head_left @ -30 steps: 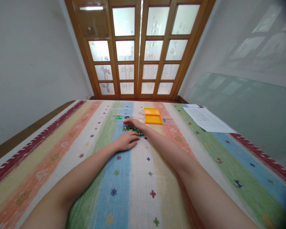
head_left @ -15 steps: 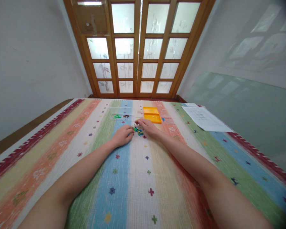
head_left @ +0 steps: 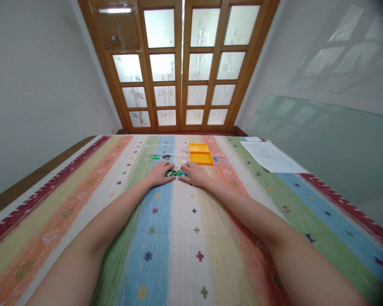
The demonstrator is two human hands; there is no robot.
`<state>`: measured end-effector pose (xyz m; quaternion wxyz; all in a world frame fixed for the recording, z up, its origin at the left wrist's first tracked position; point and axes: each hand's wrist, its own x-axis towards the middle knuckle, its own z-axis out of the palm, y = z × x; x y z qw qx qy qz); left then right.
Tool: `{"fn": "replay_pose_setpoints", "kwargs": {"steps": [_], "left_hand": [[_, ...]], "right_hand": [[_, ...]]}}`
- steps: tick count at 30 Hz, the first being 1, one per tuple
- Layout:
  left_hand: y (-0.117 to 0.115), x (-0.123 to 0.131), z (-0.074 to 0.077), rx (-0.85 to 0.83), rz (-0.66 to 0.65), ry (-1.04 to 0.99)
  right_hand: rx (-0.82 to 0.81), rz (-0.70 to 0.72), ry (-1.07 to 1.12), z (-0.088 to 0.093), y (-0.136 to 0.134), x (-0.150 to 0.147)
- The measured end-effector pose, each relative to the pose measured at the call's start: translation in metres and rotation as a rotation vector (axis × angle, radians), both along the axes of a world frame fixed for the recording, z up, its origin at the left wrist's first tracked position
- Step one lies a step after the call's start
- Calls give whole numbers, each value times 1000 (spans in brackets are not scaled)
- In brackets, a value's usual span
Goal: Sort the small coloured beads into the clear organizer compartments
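Note:
A heap of small multicoloured pieces, mostly blue, green and yellow, lies on the striped tablecloth. They are too small for me to tell their kind. My left hand rests at the heap's left side, thumb and fingers apart and curved around that edge. On the other side, my right hand lies in the same way with thumb and fingers spread. Both hands touch the cloth, and their fingertips nearly meet in front of the heap. Part of the heap is hidden under the fingers.
Beyond my hands stand an orange two-part box with a few pale pieces, a clear box with green pieces and dark red pieces, and a clear box with blue pieces. Printed paper lies at right.
My left hand has moved up and opened around the heap's left side. My right thumb has spread out below the heap. More of the pieces show, spread wider between the hands.

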<state>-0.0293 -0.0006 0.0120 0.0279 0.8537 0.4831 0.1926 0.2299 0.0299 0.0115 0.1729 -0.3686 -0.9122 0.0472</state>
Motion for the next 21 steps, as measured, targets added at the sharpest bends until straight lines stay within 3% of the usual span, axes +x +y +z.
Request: {"fn": "replay_pose_setpoints", "kwargs": {"steps": [8,21], "left_hand": [[19,10,-4,23,-58,34],[12,7,-5,38,-100,-48]], "right_hand": [[0,18,-19,-2,13,11],[-30,97,-11,1,8,12]]}}
